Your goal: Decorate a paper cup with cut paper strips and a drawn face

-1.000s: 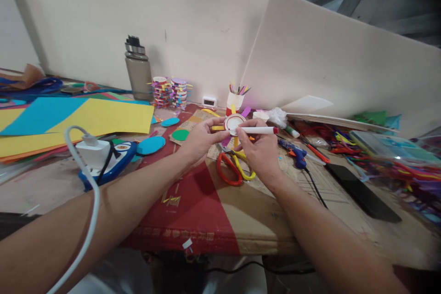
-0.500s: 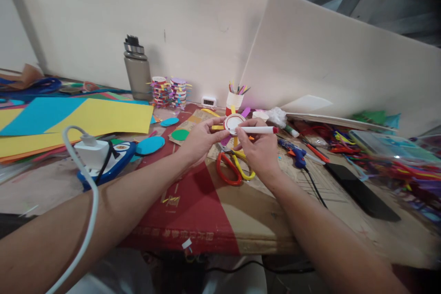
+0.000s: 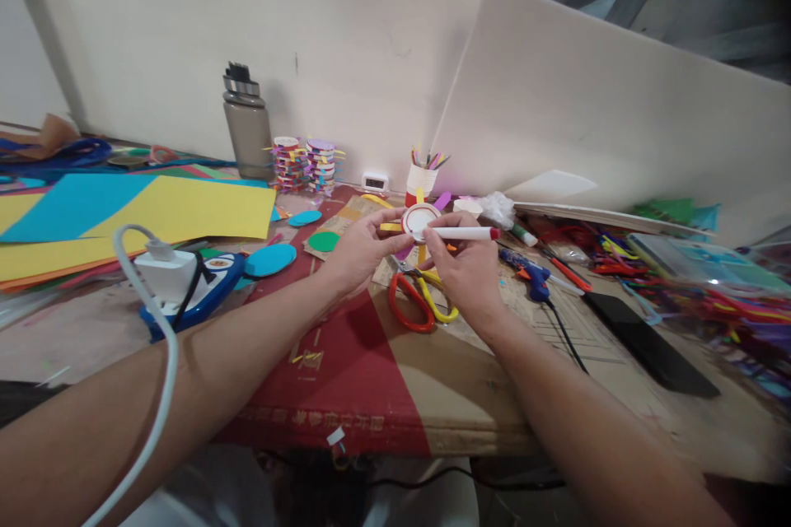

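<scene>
My left hand [image 3: 364,251] grips the left edge of a white paper disc [image 3: 421,219] with a red ring and yellow and purple strips sticking out around it. My right hand [image 3: 465,268] is closed around a white marker pen [image 3: 461,234] with a red end pointing right; its left end is at the disc's face. Whether the tip touches the disc I cannot tell. Just below the hands lie scissors [image 3: 413,314] with one red and one yellow handle loop. To the left of the disc rests a green paper circle [image 3: 323,242].
A blue glue gun [image 3: 536,282] and a black phone [image 3: 648,344] lie to the right. A pencil cup [image 3: 421,181] stands behind the disc. On the left are blue circles [image 3: 270,260], a power strip with a white charger [image 3: 170,276], yellow sheets [image 3: 185,210] and a bottle [image 3: 247,132].
Almost nothing differs. Both hands keep their hold on the disc and the marker pen, with at most a tiny shift.
</scene>
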Tool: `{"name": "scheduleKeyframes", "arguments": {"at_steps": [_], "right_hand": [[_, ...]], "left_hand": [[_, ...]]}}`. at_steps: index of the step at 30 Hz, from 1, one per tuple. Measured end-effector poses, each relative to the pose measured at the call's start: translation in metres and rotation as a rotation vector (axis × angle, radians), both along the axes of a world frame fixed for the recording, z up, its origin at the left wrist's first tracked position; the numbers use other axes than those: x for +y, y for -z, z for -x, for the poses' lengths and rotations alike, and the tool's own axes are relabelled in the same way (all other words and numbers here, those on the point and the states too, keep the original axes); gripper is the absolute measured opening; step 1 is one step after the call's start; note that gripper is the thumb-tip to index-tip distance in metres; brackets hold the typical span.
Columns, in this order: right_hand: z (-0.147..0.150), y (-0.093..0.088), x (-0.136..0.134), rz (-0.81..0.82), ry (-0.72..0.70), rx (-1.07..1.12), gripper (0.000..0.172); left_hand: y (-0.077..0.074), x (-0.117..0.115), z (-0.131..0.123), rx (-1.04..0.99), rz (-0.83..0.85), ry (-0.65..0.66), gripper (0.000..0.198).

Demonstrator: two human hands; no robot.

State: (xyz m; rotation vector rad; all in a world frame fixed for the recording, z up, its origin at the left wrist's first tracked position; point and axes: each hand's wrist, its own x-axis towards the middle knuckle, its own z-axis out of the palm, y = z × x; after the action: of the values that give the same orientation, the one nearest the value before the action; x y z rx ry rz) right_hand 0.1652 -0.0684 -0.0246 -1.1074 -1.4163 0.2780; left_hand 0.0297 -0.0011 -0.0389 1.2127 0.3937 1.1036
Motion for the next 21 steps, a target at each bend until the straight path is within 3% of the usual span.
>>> {"name": "scheduleKeyframes", "arguments": {"at_steps": [21], "right_hand": [[0.0007,-0.0004,-0.0008,0.009,0.004,0.016,0.016]], "left_hand": [[-0.0012,-0.0013,0.0001,0.013,0.027,-0.006,0.050]]}}
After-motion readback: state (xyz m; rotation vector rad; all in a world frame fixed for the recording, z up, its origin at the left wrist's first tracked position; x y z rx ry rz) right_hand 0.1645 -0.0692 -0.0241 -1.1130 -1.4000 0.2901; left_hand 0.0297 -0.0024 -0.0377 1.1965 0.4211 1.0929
